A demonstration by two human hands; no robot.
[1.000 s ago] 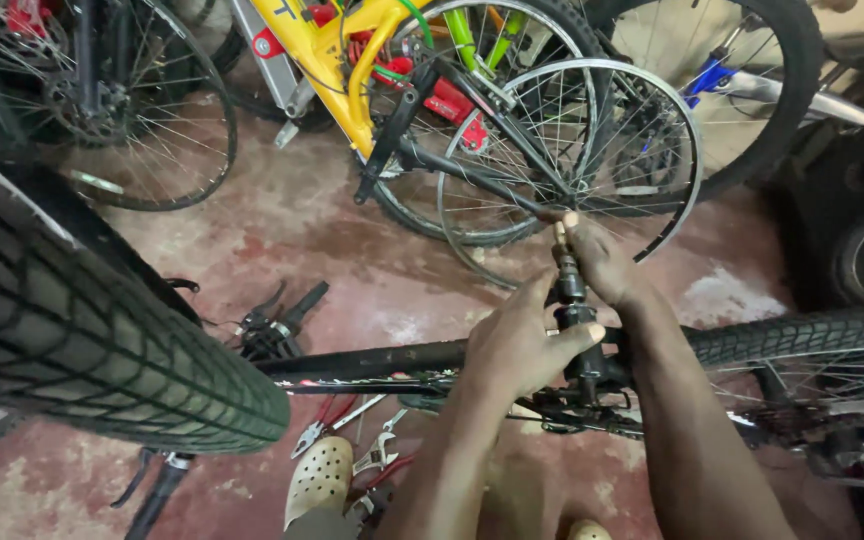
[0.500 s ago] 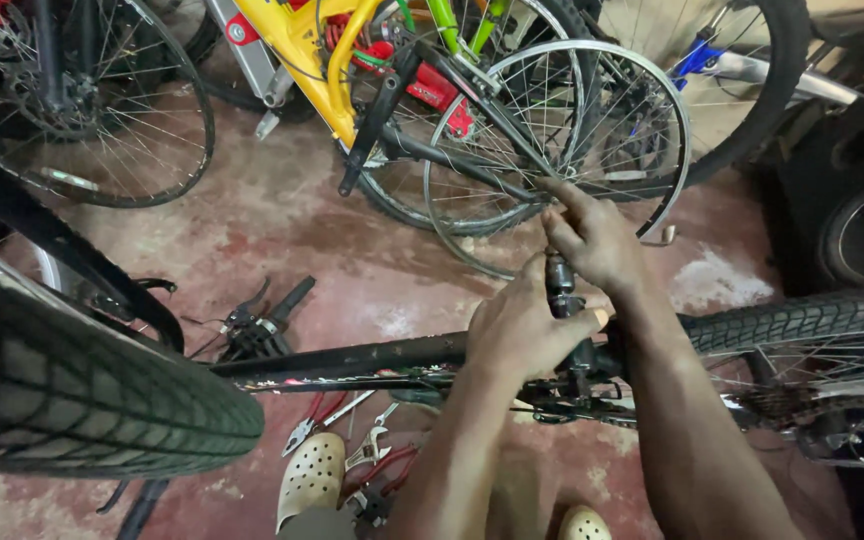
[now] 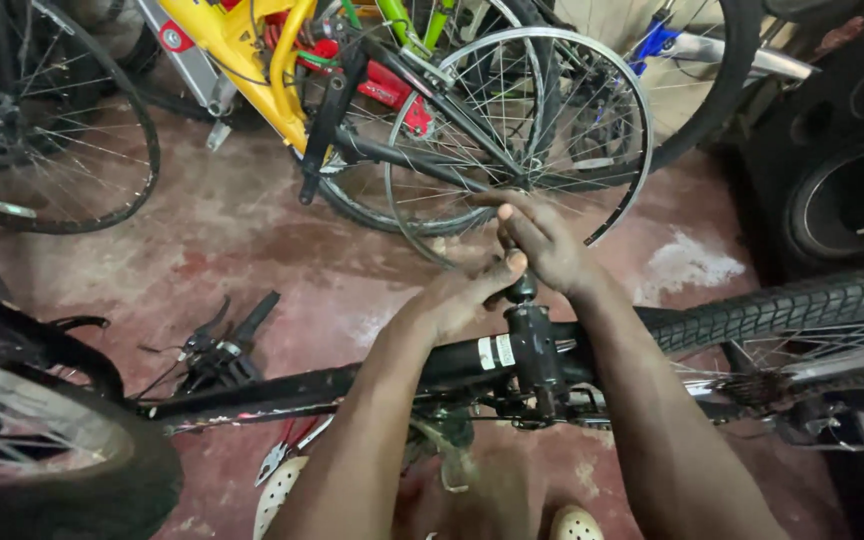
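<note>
Both hands (image 3: pixel 512 270) have shifted atop the black seat tube (image 3: pixel 534 350).

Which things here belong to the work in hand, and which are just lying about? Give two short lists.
In the work:
left hand and right hand, both at the top of the black upright seat tube
black bicycle frame tube

Lying about:
bare silver spoked wheel rim
yellow bicycle frame
red-handled pliers on the floor
black brake levers
</note>
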